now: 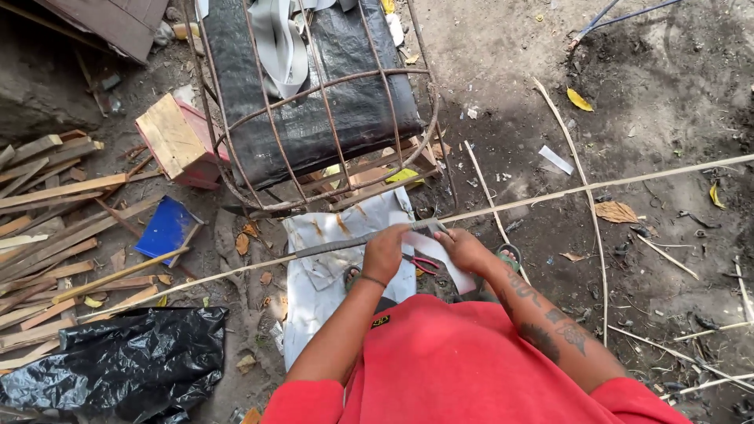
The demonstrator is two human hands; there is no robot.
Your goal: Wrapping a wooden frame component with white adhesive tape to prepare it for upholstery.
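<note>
Bamboo strip (550,192): long and pale, it runs across the dirt ground (660,102) from lower left to upper right, passing through both my hands just in front of my knees.
Left hand (384,253): clenched around the strip where a grey wrap (338,245) darkens it; I judge a firm, steady hold here stops the strip twisting.
Right hand (465,250): fingers closed on a white band (440,255) beside the strip; whether they also pinch the strip I cannot tell.
Scissors (424,264): red-handled, lying on the grey sheet (314,275) between my hands, within reach.
Wire frame (330,118): rusty, standing at the sheet's far edge.
Doing it well: I judge that the band wants tension and close, overlapping turns, hands near together.
</note>
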